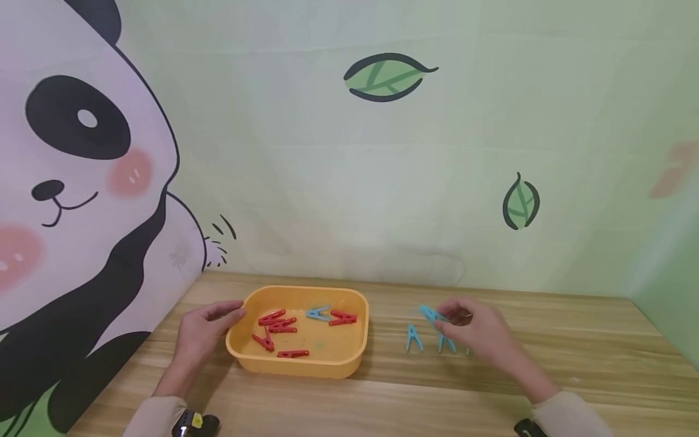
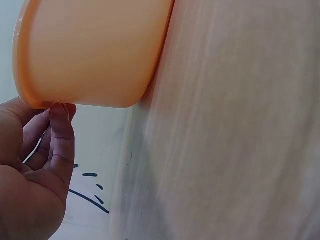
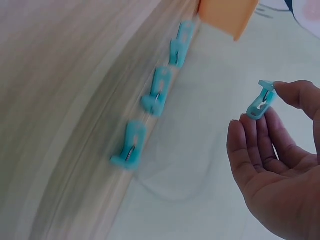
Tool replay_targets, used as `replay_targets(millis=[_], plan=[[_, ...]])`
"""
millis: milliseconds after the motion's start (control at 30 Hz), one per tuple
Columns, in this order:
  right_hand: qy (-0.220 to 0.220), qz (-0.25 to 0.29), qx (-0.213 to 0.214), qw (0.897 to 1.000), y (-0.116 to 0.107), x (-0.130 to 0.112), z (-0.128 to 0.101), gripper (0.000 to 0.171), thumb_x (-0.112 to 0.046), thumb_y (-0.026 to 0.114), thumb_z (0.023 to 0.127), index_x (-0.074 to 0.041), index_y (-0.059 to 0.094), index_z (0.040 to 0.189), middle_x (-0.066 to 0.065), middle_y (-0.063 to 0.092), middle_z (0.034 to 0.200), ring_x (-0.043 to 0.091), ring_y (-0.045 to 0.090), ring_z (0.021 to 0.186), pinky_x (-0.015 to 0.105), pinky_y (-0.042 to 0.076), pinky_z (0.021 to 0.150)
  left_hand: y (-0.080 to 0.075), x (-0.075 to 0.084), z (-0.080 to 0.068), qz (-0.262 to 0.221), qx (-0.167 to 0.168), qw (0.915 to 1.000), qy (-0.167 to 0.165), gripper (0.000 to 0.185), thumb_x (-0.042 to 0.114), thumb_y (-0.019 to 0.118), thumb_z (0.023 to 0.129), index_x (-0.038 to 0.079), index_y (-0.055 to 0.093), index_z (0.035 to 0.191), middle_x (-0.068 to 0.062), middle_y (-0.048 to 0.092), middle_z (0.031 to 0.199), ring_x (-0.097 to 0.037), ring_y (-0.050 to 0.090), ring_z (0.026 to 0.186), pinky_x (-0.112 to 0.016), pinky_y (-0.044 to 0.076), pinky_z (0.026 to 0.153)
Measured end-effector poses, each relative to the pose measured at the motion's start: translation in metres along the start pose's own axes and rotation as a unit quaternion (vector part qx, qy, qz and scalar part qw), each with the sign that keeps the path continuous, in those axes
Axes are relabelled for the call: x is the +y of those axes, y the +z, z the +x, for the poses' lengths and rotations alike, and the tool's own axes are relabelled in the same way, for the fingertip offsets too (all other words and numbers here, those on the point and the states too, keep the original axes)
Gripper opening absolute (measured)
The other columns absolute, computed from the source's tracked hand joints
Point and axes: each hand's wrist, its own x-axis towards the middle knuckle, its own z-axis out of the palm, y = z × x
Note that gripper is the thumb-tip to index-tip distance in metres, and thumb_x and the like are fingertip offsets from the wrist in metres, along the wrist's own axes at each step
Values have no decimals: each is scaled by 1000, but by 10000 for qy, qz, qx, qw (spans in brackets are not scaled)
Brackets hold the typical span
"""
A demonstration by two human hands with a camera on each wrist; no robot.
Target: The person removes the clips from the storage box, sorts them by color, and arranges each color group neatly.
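A yellow plastic basin [image 1: 295, 368] holds several red clothespins [image 1: 343, 317] and one blue clothespin [image 1: 318, 313]. At its left end my left hand [image 1: 206, 328] pinches the rim between thumb and fingers; the left wrist view has this hand [image 2: 42, 155] under the rim of the basin [image 2: 95, 55]. Right of the basin, my right hand [image 1: 475, 328] holds a blue clothespin [image 3: 261, 102] between thumb and fingertips, raised over the table. Below that hand, three more blue clothespins [image 3: 159, 90] stand in a row on the table, the rightmost mostly hidden by the hand in the head view.
The wood-grain table [image 1: 404, 406] runs back to a pale green cloth backdrop [image 1: 284, 200] printed with leaves and a large panda [image 1: 82, 158]. A watch [image 1: 191, 423] sits on the left wrist, and a dark band [image 1: 528, 428] on the right.
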Motion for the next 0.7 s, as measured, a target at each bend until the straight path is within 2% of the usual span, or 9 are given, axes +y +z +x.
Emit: replay_targets(millis=[333, 700], plan=[[463, -454, 188, 9977, -24, 21, -5, 25, -16, 84, 94, 0, 74, 110, 2, 74, 98, 19, 68, 91, 26, 56, 75, 0, 0, 1, -24, -22, 10000, 14, 45, 31, 78, 100, 2, 72, 134, -18, 70, 135, -31, 65, 122, -13, 55, 82], [902, -897, 143, 9918, -43, 43, -10, 26, -17, 80, 95, 3, 72, 110, 7, 73, 100, 25, 68, 94, 33, 56, 76, 0, -2, 2, -69, -36, 10000, -26, 47, 34, 79, 99, 3, 72, 134, -17, 70, 137, -30, 64, 123, -12, 54, 82]])
